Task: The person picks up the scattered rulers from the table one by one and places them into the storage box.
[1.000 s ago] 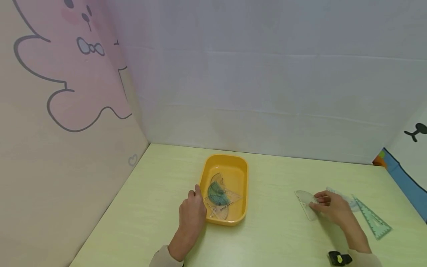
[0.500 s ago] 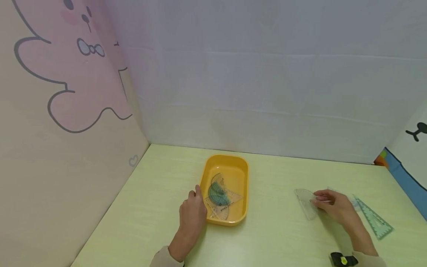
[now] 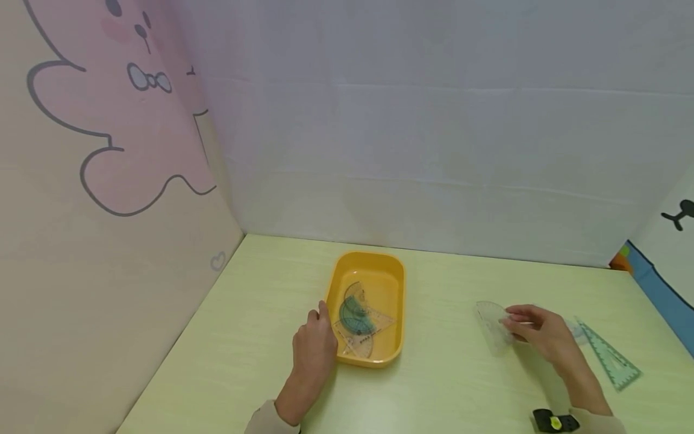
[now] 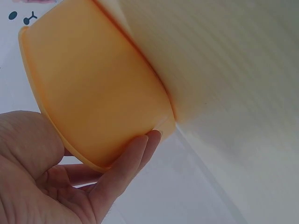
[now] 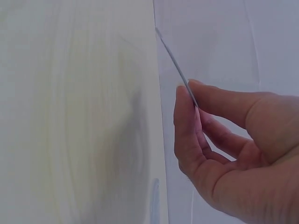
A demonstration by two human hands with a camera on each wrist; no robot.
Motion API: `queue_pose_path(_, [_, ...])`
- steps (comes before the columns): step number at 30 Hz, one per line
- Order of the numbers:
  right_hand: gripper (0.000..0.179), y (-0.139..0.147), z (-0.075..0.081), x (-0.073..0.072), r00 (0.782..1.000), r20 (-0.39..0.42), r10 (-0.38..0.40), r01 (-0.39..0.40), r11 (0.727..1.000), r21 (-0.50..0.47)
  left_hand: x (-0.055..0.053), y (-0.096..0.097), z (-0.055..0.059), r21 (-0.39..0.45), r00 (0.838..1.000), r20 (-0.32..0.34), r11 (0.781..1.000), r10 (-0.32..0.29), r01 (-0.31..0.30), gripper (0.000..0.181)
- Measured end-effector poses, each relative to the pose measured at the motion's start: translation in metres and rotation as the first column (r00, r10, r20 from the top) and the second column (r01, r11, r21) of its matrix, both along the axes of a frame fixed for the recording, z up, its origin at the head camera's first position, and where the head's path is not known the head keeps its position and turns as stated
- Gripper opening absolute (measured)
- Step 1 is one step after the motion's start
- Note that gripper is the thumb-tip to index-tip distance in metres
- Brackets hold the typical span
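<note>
My left hand (image 3: 314,346) grips the left wall of a yellow plastic tray (image 3: 402,301); the left wrist view shows thumb and fingers on either side of its rim (image 4: 35,88). Inside the tray lie clear protractors, a clear set square and a green protractor (image 3: 355,318), overlapping one another. Over on the right, my right hand (image 3: 542,331) pinches a clear protractor (image 3: 490,322) between thumb and fingers. That protractor appears edge-on as a thin strip (image 5: 175,63) in the right wrist view, held off the table.
Right of my right hand lies a green set square (image 3: 612,358) on the pale table (image 3: 444,386). Another clear piece (image 3: 577,331) is partly hidden behind that hand. White sheeting (image 3: 434,150) stands along the back, with a printed panel (image 3: 135,271) at left.
The clear protractor in my right hand has tilted and risen slightly, its far end shifting away from me. My left hand and the tray stay almost where they were.
</note>
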State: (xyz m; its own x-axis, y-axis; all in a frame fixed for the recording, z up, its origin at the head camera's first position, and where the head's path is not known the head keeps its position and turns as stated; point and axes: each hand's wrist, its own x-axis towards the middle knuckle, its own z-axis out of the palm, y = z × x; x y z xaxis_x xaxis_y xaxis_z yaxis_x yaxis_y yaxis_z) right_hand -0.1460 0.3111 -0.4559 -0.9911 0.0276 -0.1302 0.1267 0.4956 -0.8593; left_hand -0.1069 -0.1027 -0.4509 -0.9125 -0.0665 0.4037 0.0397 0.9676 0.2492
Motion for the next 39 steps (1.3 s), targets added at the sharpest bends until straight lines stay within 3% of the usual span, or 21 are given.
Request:
queue_pose_path(15, [0.049,-0.017,0.011,-0.004,0.999,-0.022,-0.036,0.035,0.999,-0.026,0.0,-0.002,-0.003,-0.02,0.999,-0.047,1.0,-0.018,0.017,0.038])
queue_pose_path(29, [0.058,-0.03,0.017,-0.007,0.995,-0.057,-0.076,0.068,0.989,-0.131,0.0,-0.001,-0.001,-0.013,1.0,-0.023,1.0,-0.013,0.013,0.039])
queue_pose_path(39, [0.054,-0.045,0.018,-0.01,0.993,-0.074,-0.09,0.078,0.985,-0.15,0.001,0.0,0.001,0.003,1.0,0.007,1.0,-0.009,0.009,0.041])
